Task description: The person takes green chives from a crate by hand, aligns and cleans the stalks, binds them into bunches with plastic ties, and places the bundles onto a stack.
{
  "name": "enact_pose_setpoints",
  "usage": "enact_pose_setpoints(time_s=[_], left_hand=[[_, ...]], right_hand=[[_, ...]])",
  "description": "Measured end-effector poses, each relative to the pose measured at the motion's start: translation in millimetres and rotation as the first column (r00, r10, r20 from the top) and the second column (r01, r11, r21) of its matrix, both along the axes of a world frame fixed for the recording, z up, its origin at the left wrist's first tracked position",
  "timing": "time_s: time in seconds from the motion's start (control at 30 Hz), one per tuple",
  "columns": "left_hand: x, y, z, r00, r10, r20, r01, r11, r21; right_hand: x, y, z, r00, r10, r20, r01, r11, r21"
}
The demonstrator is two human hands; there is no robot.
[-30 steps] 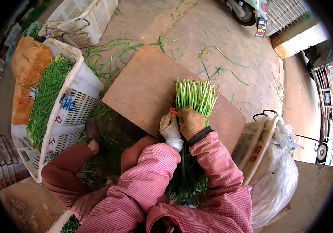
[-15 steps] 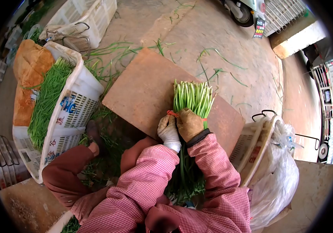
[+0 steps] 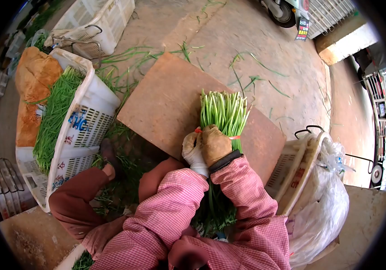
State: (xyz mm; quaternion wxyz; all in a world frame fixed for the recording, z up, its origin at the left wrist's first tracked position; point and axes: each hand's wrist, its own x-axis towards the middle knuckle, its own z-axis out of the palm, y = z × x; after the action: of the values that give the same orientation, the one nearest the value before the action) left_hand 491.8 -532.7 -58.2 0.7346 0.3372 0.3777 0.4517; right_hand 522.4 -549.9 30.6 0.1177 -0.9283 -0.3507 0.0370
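Red band (image 3: 235, 137) wraps the bunch (image 3: 224, 109); left hand (image 3: 194, 148) pinches its end; right hand (image 3: 216, 145) curls alongside, grip unclear; greens (image 3: 54, 123) in the crate (image 3: 101, 100) lie untied.

Head view, single worn camera: wide field, edges rounding into black.
Looks forward and steeply down from the wearer's side of the brown board (image 3: 157, 99), which lies about mid-field. Left hand (image 3: 194, 150) and right hand (image 3: 217, 145) at close range over the board's near edge; pink checked sleeves (image 3: 170, 193) closest. Field takes in a white plastic crate (image 3: 96, 96) left of the board, a scooter (image 3: 284, 15) well beyond it to the right.
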Motion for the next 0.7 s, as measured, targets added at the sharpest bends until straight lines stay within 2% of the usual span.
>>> enact_pose_setpoints(time_s=[0.03, 0.17, 0.23, 0.27, 0.33, 0.37, 0.4, 0.43, 0.47, 0.5, 0.57, 0.63, 0.67, 0.7], left_hand=[[-2.0, -2.1, 4.2, 0.998, -0.016, -0.062, 0.019, 0.999, 0.037], [-3.4, -3.2, -5.2, 0.998, -0.016, -0.062, 0.024, 0.991, 0.131], [-5.3, -4.3, -0.3, 0.996, -0.059, 0.073, 0.06, 0.998, -0.011], [-6.4, -3.9, 4.8, 0.995, -0.06, 0.074, 0.061, 0.998, -0.011], [-11.0, 1.0, 17.6, 0.972, -0.152, -0.178, 0.166, 0.984, 0.064], [-12.9, 5.4, 28.1, 0.971, -0.157, -0.178, 0.172, 0.983, 0.068], [-14.5, 10.1, 38.3, 0.968, -0.222, -0.119, 0.203, 0.967, -0.154], [-15.2, 13.2, 46.0, 0.96, -0.277, -0.045, 0.242, 0.898, -0.369], [-13.6, 14.6, 49.3, 0.948, -0.303, -0.101, 0.258, 0.913, -0.315], [-11.7, 15.3, 40.5, 0.957, -0.288, -0.02, 0.266, 0.906, -0.33], [-10.7, 18.0, 52.6, 0.965, -0.256, 0.058, 0.255, 0.86, -0.443], [-12.7, 23.7, 49.4, 0.947, -0.306, -0.095, 0.252, 0.896, -0.366], [-14.9, 23.9, 41.7, 0.935, -0.327, -0.139, 0.287, 0.926, -0.244], [-14.7, 25.9, 34.7, 0.923, -0.339, -0.182, 0.323, 0.94, -0.113]], right_hand=[[0.0, 0.1, -0.9, 1.0, 0.003, -0.001, -0.003, 1.0, 0.005], [5.2, -4.5, -0.3, 0.998, 0.042, -0.047, -0.042, 0.999, 0.02], [6.9, -6.9, -0.5, 0.997, 0.054, -0.05, -0.05, 0.995, 0.081], [8.5, -8.1, 0.4, 0.994, 0.064, -0.093, -0.053, 0.991, 0.12], [10.9, -10.5, 0.4, 0.993, 0.084, -0.087, -0.075, 0.993, 0.095], [11.1, -11.0, -0.2, 0.991, 0.101, -0.084, -0.095, 0.993, 0.069], [10.4, -10.8, -1.0, 0.992, 0.093, -0.083, -0.087, 0.994, 0.072], [9.2, -11.0, -1.3, 0.99, 0.109, -0.093, -0.099, 0.99, 0.105], [9.5, -11.6, -0.2, 0.988, 0.121, -0.096, -0.108, 0.985, 0.134], [8.6, -9.6, 1.5, 0.988, 0.09, -0.123, -0.08, 0.993, 0.086], [8.5, -9.8, 1.3, 0.987, 0.105, -0.12, -0.093, 0.991, 0.101], [9.5, -16.8, 6.4, 0.982, 0.074, -0.175, -0.06, 0.995, 0.083], [12.6, -25.3, 9.4, 0.965, 0.131, -0.229, -0.027, 0.912, 0.409], [16.7, -33.7, 12.9, 0.946, 0.207, -0.25, 0.024, 0.724, 0.69]])
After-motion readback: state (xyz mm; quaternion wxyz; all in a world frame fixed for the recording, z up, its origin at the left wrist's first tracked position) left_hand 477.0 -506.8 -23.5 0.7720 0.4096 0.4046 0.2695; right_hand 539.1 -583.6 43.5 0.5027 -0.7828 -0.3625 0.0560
